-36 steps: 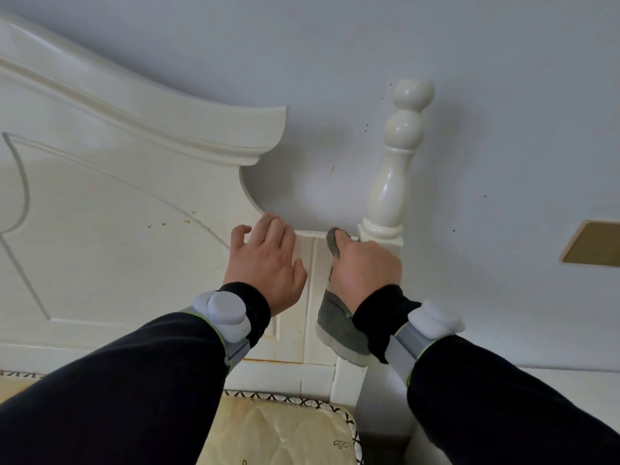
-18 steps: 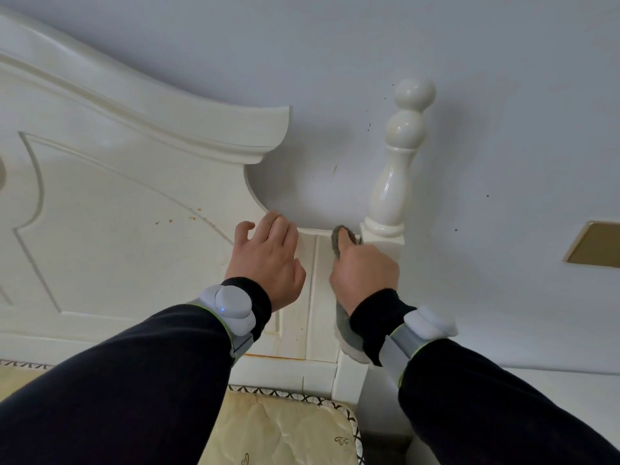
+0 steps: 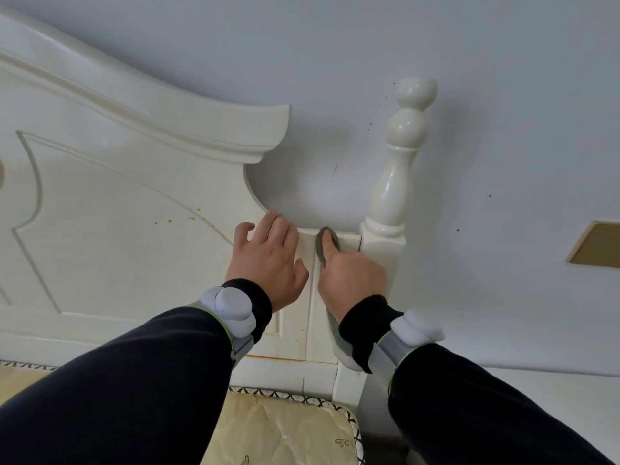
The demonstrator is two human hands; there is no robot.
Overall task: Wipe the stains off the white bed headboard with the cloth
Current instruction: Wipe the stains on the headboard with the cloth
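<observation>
The white headboard (image 3: 117,203) fills the left half of the view, with small brown stains (image 3: 169,220) on its carved panel and a rusty streak along the lower rail. My left hand (image 3: 268,260) rests flat with straight fingers on the panel, near the low top edge. My right hand (image 3: 349,276) grips the grey cloth (image 3: 322,243) and presses it with the index finger against the narrow panel just under the top edge, beside the corner post. The cloth's tail (image 3: 342,347) hangs below my wrist.
A turned white bedpost (image 3: 399,169) rises right of my right hand. The pale wall (image 3: 469,95) behind carries small dark specks and a tan plate (image 3: 597,245) at far right. A beige quilted mattress (image 3: 285,427) lies below the headboard.
My right hand has slid the cloth a little upward along the narrow panel toward the top edge. My left hand stays in place on the panel.
</observation>
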